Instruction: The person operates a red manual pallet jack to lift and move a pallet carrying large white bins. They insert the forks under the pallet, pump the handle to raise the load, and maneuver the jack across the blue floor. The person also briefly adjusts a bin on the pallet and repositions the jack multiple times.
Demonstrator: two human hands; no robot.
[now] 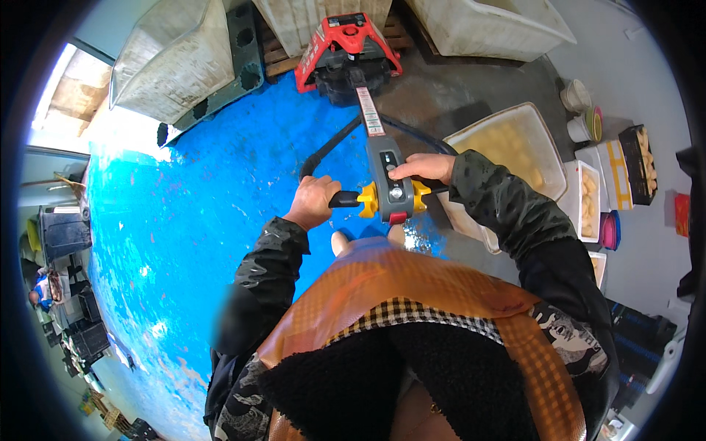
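On pallet-jack handle (386, 192): left hand (314, 201) gripping, right hand (424, 167) atop.

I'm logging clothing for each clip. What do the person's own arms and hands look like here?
Both hands, left hand and right hand, are bare, with no gloves. Both forearms wear dark, camouflage-patterned jacket sleeves, left sleeve and right sleeve, reaching the wrists.

Pallet truck (346, 59) ahead, its handle (387, 180) between both hands, tub (507, 147) to the right.
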